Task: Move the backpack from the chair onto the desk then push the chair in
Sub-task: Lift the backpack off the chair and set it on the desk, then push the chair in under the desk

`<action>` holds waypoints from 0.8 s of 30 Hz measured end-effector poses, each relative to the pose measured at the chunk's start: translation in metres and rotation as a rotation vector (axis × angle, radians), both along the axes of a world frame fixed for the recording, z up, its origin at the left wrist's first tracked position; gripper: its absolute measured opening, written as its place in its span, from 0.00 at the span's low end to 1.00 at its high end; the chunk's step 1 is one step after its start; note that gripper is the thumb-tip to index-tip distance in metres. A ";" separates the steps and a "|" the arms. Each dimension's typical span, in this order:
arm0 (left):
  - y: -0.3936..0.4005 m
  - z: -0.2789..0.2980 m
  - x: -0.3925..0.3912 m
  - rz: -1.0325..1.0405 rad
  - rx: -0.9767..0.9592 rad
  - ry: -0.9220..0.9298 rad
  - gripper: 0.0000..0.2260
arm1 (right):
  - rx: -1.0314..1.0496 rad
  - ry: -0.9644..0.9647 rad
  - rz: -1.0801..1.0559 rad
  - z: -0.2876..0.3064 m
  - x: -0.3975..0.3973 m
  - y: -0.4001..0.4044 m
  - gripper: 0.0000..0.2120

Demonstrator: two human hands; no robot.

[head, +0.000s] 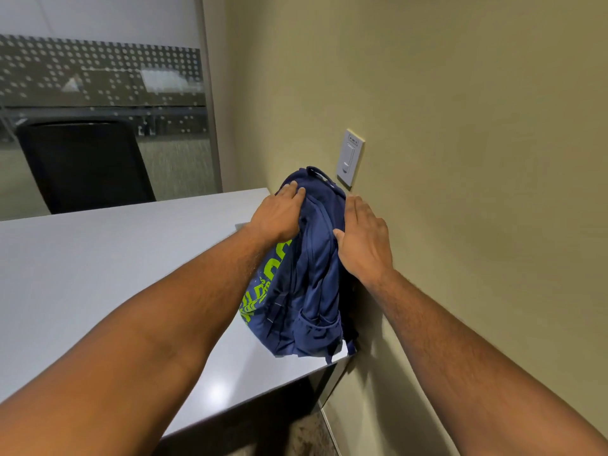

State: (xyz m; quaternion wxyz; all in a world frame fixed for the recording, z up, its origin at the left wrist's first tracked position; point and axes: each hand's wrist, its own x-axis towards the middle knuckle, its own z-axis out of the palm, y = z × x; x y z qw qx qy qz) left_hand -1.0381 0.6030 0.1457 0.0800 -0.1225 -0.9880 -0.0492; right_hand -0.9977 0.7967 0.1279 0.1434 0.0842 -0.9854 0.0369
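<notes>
A navy blue backpack (pixel 304 291) with lime-green lettering stands upright on the right end of the grey desk (pixel 98 274), leaning against the wall. My left hand (pixel 279 215) lies flat on its upper left side, fingers spread over the top. On its upper right side rests my right hand (pixel 363 238), palm against the fabric, between the bag and the wall. Neither hand closes around a strap or handle. The chair the bag came from is out of view.
A black office chair (pixel 85 162) stands behind the far side of the desk, before a glass partition with a dotted film. A white wall switch (pixel 349 157) sits just above the backpack. The beige wall (pixel 460 159) runs along the desk's right edge. Carpet shows below.
</notes>
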 end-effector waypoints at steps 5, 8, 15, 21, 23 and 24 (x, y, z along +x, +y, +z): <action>-0.006 0.000 0.047 0.020 -0.015 0.024 0.31 | -0.014 0.008 0.016 0.004 0.047 0.003 0.34; 0.000 0.000 0.083 0.032 -0.029 0.030 0.30 | -0.036 0.015 0.025 0.007 0.083 0.008 0.33; 0.028 -0.003 0.202 0.046 -0.037 0.057 0.27 | -0.035 0.051 0.033 0.007 0.194 0.039 0.34; 0.041 -0.015 0.317 0.097 -0.038 0.087 0.27 | -0.025 0.046 0.051 0.001 0.288 0.057 0.33; 0.040 -0.019 0.352 0.133 -0.028 0.072 0.28 | -0.025 0.047 0.064 0.000 0.316 0.058 0.33; 0.040 -0.020 0.368 0.148 -0.019 0.062 0.28 | -0.027 0.043 0.073 0.001 0.329 0.057 0.33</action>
